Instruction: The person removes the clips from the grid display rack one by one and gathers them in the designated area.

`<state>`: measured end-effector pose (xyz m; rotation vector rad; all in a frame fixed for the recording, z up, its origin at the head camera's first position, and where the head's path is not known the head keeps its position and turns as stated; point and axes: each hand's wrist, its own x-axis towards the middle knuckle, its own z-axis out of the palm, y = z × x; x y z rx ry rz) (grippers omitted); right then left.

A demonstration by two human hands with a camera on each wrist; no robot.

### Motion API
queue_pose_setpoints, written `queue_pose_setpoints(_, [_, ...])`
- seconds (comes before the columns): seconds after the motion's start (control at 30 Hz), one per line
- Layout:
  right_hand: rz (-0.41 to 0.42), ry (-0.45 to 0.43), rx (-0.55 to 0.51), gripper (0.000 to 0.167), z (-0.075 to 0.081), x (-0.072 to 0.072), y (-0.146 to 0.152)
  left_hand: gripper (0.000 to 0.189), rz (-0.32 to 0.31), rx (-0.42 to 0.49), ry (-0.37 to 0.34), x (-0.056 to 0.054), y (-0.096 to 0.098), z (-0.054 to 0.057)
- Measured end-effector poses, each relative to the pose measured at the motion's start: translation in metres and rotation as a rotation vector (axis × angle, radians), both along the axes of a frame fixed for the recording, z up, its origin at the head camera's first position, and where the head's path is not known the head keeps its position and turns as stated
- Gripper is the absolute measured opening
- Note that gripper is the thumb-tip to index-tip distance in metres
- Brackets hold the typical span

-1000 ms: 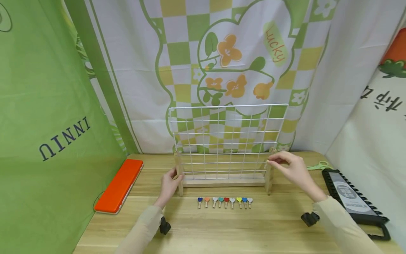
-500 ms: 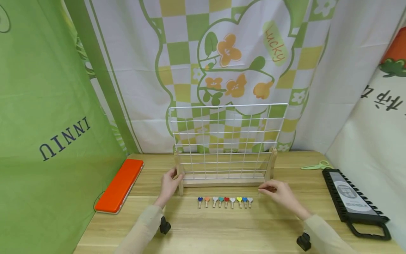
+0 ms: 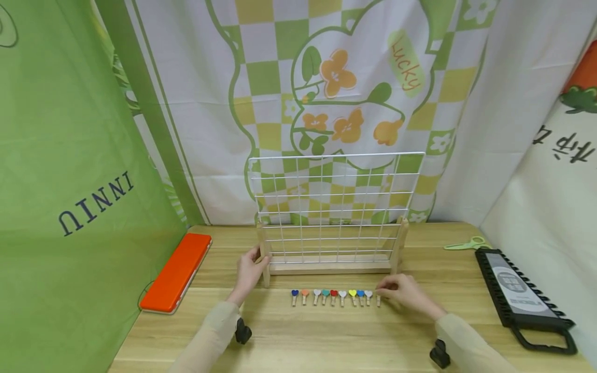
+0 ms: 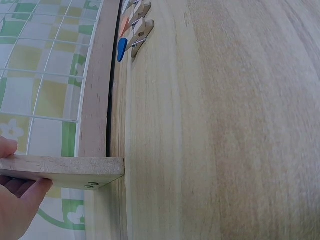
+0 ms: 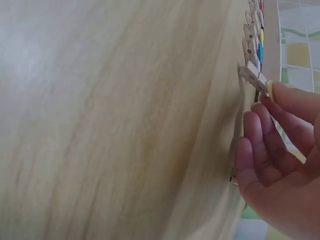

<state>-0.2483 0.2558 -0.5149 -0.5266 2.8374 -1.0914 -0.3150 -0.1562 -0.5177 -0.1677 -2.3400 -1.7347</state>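
My right hand (image 3: 406,291) pinches a small wooden clothespin (image 3: 378,300) by its decorated end, at the right end of a row. In the right wrist view, a pale yellow edge shows at the thumb of that hand (image 5: 282,160); the rest of the decoration is hidden. The row holds several clothespins topped with coloured hearts, from a dark blue one (image 3: 294,297) to a white one (image 3: 368,298). My left hand (image 3: 248,272) grips the left wooden leg (image 4: 75,170) of a stand with a white wire grid, thumb on the near side. The stand's crossbar (image 3: 326,268) lies behind the row.
An orange-red case (image 3: 176,273) lies at the table's left. To the right are green scissors (image 3: 468,243) and a black-edged board with a handle (image 3: 517,290). A patterned curtain (image 3: 270,77) hangs behind the stand.
My right hand has come from the stand's right leg down and toward the row's right end, with the clothespin now visible beside the white one. The left hand stays on its leg.
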Motion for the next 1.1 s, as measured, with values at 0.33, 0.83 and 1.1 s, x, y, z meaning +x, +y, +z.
queue_pose_setpoints(0.33, [-0.002, -0.027, 0.019, 0.020, -0.0012, 0.0006, -0.0028, 0.047, -0.002, -0.001, -0.033, 0.0004, 0.0001, -0.0008])
queue_pose_setpoints(0.83, [-0.007, 0.012, 0.017, 0.019, -0.0071, 0.0003, 0.0007, 0.047, -0.008, 0.008, -0.024, 0.0035, 0.0037, 0.0087])
queue_pose_setpoints(1.1, [-0.001, 0.029, 0.010, 0.019, -0.0042, 0.0034, 0.0020, 0.047, 0.007, 0.013, -0.029, -0.0028, -0.0020, -0.0013])
